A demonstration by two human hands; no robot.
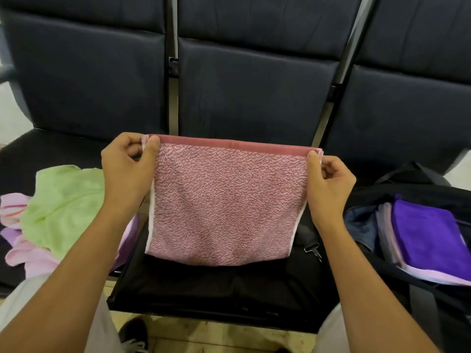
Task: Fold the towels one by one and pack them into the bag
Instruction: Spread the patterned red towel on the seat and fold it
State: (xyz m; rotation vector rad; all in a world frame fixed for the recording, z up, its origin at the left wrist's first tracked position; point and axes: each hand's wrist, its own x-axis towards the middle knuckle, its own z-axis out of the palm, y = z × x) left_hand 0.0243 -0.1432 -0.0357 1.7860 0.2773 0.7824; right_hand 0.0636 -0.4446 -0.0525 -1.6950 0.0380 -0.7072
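At far left, on the left seat, you have the unfolded pile (40,225): a green towel (63,205) lying over pink and lilac ones, well apart from the bag.

Your left hand (127,171) pinches the upper left corner of the pink towel (224,205), thumb in front and fingers curled behind. The towel hangs in the air above the middle seat (204,289), doubled over so both top edges meet under the band between your hands. Its long axis runs level, left to right, and its lower edge hangs just clear of the cushion or barely brushes it; you cannot tell which from here.

Your right hand (328,184) pinches the upper right corner the same way.

Further right, the bag (420,189) sits open on the right seat, with a purple towel (430,233) already folded inside on top of a lilac one.

What matters next: the bag lies to the right of the towel, so your right hand is the nearer one. Judging by width, the towel likely needs one more fold, left corner brought across to right, before it matches the packed stack.
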